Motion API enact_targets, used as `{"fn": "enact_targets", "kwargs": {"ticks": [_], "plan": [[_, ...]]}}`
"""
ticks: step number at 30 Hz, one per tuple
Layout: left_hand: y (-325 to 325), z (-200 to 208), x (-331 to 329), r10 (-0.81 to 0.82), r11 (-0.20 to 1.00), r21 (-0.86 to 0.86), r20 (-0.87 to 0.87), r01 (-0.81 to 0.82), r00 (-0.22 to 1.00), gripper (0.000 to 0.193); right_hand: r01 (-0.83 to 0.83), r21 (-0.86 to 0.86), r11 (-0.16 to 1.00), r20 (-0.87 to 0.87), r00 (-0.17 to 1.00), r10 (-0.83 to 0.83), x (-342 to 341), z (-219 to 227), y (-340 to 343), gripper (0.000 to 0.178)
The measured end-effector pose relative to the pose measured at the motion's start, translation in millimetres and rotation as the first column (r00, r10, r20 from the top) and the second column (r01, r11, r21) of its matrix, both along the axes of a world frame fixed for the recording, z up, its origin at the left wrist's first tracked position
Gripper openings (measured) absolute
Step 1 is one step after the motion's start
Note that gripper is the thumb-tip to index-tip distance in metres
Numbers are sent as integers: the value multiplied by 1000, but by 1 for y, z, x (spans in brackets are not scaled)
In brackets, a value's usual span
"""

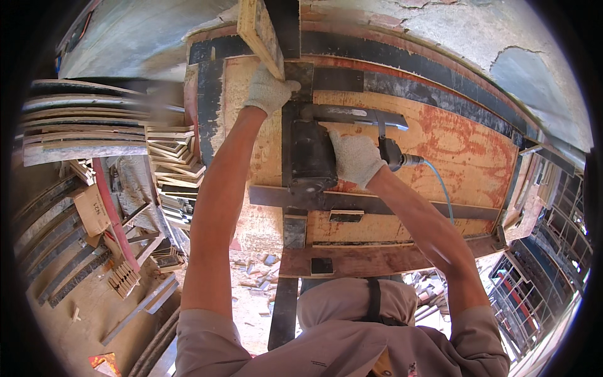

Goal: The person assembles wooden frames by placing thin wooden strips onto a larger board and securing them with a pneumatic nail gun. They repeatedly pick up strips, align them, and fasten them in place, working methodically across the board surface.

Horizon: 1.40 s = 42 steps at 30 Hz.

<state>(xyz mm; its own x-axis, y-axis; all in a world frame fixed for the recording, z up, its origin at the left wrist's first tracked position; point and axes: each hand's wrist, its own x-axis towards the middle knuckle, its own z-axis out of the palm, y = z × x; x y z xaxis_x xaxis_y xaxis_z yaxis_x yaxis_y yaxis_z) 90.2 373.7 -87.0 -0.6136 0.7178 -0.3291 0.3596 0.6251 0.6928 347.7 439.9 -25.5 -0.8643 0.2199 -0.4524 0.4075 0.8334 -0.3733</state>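
My left hand [269, 92], in a pale knit work glove, grips the lower end of a wooden board [259, 36] at the far side of the bench. The board stands up beside a dark panel [284, 28]. My right hand [355, 157], gloved alike, is closed around the handle of a black pneumatic nail gun [312, 151]. The gun's head lies over a dark strip that crosses the worktop, and its long magazine [358, 115] points right. A thin blue air hose [441, 182] runs from its fitting. The gun hides most of my right fingers.
Under the gun lies a plywood worktop [465, 147] with dark strips and red stains. Stacked boards [85, 129] and wooden pieces [176, 157] stand at left, near a cardboard box [92, 210]. Wood scraps [254, 276] litter the floor. Metal racks [534, 295] stand at right.
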Motion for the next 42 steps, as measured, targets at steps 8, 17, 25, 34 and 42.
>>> {"fn": "enact_targets", "kwargs": {"ticks": [8, 17, 25, 34, 42], "plan": [[0, 2, 1, -47, 998, 39, -105, 51, 993, 75, -28, 22, 999, -20, 999, 29, 6, -4, 5, 47], [3, 82, 8, 20, 974, 215, 242, -74, 970, 68, -39, 91, 995, -46, 998, 44, 24, 28, 24, 55], [11, 147, 29, -125, 406, 801, 526, -440, 841, 62, -69, 103, 992, -194, 977, 89, -14, 52, 35, 62], [26, 150, 33, 195, 417, 752, 474, -510, 858, 57, -61, 123, 991, -180, 980, 82, -18, 27, 40, 65], [30, 147, 33, 164, 353, 782, 488, -513, 857, 49, -2, 100, 995, -273, 962, 29, -15, 33, 39, 62]]}}
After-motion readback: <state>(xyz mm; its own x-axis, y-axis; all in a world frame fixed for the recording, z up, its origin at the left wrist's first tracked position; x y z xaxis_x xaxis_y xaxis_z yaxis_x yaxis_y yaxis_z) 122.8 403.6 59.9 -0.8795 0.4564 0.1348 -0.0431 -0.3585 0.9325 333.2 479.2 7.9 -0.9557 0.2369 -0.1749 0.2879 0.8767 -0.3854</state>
